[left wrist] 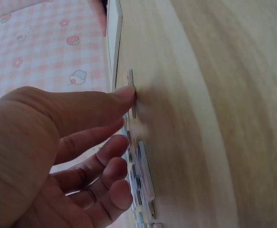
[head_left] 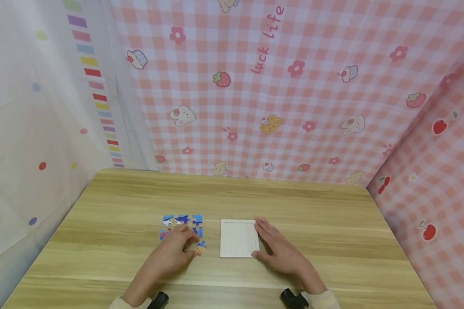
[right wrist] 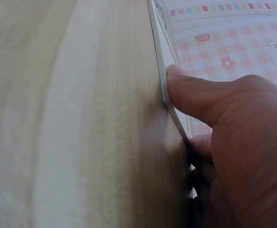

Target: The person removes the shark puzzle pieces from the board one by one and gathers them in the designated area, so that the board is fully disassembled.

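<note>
On the left of the table lie several jigsaw puzzle pieces (head_left: pixel 183 219) in blue, white, red and yellow, set out in rows. My left hand (head_left: pixel 174 246) reaches over them, its thumb and index finger curled at opposite sides of a blue and yellow puzzle piece (head_left: pixel 201 245) at the near right. Up close in the left wrist view, the thumb tip (left wrist: pixel 125 93) rests on a thin piece's edge. A square white puzzle tray (head_left: pixel 237 240) lies flat to the right. My right hand (head_left: pixel 280 251) rests along its right side, fingers fairly straight, with the thumb (right wrist: pixel 190 92) on its near corner.
The wood-grain table (head_left: pixel 313 206) reaches back to a pink checked cloth (head_left: pixel 263 98). Another checked cloth (head_left: pixel 444 180) hangs at the right and a pale dotted one (head_left: pixel 42 141) at the left. Black wrist straps show at both wrists.
</note>
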Tool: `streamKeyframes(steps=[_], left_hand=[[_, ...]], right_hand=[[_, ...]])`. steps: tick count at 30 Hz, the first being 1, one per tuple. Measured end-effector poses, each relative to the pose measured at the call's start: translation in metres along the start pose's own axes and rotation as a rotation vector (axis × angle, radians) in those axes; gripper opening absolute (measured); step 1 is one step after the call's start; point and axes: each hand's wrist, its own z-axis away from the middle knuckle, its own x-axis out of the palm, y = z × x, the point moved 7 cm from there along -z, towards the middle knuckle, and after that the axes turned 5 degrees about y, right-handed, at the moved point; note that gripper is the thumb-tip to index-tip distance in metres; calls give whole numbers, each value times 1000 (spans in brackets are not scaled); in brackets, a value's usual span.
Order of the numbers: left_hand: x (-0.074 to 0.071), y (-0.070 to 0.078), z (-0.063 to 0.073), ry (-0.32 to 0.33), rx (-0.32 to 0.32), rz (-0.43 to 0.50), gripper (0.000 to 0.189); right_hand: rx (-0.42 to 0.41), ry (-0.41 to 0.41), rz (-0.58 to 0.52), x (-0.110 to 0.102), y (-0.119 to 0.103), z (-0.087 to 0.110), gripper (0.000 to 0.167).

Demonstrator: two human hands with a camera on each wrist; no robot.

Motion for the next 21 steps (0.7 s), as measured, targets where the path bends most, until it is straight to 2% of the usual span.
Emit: streamKeyframes(steps=[7, 21], left_hand=[[2, 1, -1, -6, 42, -37, 22], [-2, -4, 2, 28, 12, -114, 21]], right_hand=[[-2, 2, -17, 1, 1, 0, 83], [15, -16, -3, 1, 2, 0, 84]])
